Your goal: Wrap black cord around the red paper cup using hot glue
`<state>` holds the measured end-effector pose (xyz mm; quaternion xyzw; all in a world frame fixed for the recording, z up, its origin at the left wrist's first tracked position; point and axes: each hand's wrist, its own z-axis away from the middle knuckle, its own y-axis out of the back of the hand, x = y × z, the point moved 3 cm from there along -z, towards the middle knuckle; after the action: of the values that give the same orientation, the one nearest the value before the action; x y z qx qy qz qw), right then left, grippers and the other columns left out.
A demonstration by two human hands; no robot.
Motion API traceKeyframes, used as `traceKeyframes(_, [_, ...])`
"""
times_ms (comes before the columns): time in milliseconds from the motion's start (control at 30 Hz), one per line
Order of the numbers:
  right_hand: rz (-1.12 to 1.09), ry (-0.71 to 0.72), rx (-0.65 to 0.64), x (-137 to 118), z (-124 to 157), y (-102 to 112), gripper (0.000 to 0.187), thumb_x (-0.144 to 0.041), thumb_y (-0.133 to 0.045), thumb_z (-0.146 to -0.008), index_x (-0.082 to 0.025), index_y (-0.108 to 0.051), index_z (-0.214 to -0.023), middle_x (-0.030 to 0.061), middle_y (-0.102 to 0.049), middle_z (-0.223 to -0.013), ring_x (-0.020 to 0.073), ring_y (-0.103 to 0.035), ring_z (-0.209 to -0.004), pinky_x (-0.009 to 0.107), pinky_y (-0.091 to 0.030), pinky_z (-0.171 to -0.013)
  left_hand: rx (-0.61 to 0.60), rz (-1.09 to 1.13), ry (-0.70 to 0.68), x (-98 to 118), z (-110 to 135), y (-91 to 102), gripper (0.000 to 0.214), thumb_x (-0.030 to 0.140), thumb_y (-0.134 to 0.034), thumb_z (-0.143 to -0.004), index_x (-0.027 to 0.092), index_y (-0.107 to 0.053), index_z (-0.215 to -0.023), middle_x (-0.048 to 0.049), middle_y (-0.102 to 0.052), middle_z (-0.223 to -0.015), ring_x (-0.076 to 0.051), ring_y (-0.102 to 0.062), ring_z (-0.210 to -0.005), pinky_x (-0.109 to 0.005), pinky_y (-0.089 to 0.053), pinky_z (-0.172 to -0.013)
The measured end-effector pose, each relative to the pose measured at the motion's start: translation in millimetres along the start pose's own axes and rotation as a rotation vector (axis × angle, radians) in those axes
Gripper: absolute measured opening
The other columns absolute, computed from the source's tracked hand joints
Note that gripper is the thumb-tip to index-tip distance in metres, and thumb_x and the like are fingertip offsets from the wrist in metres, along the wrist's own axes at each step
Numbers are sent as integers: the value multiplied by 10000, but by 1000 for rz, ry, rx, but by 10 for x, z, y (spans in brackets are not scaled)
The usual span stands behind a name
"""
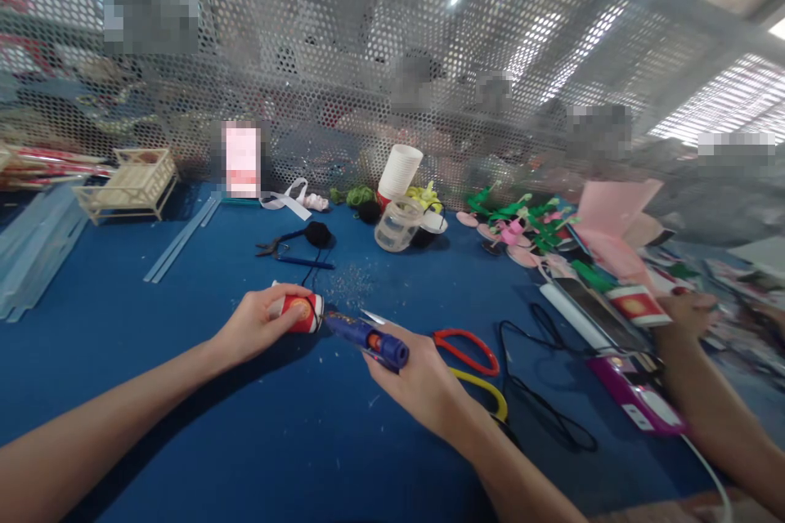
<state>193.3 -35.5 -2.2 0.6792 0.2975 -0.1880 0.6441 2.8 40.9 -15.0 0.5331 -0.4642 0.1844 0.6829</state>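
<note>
My left hand [261, 319] grips a red and white paper cup [308, 313] that lies on its side over the blue table. Black yarn [314, 271] runs from the cup's rim back to a small black ball of yarn [317, 234]. In my right hand [417, 376] is a blue glue gun [368, 337], its nozzle pointing left at the cup's rim; whether the tip touches the rim I cannot tell. Scissors with red and yellow handles [471, 353] lie beside my right hand, their blades partly hidden behind it.
Pliers [275, 247] and a blue pen [305, 262] lie behind the cup. Further back stand a clear plastic jar [397, 225] and stacked paper cups [400, 169]. At right are a purple power strip [638, 396], a black cable [545, 404] and another person's hand [684, 315] near a cup.
</note>
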Motion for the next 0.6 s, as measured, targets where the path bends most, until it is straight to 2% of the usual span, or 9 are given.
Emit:
traceKeyframes(133, [16, 24, -14, -10, 7, -8, 98, -169, -454, -694, -186, -440, -598, -34, -442, -528, 89, -394, -469, 204, -324, -456, -4, 16, 22, 2, -9, -9, 334, 371, -438, -737, 155, -561, -961, -40, -637, -874, -158, -575, -728, -257, -436, -668])
traceKeyframes(300, [4, 8, 12, 14, 6, -20, 41, -171, -445, -696, -187, -465, -664, -25, -468, -567, 91, -409, -482, 204, -340, -467, 0, 1, 3, 27, -11, 1, 326, 366, -435, -740, 155, -562, -955, -40, -637, -880, -158, -575, -742, -262, -436, -684])
traceKeyframes(467, [-7, 5, -32, -1, 7, -3, 72, -183, -436, -700, -185, -455, -630, -28, -446, -537, 89, -389, -463, 199, -329, -440, 0, 9, 17, 20, -7, -2, 328, 366, -435, -740, 155, -561, -958, -39, -640, -880, -158, -579, -738, -260, -442, -677])
traceKeyframes(600, [-18, -33, 2, 17, -11, -2, 66, -202, -437, -707, -184, -469, -652, -26, -454, -540, 89, -389, -463, 195, -323, -431, 8, -10, 7, 32, -6, -2, 319, 362, -434, -741, 160, -568, -948, -30, -645, -869, -155, -579, -744, -252, -444, -683])
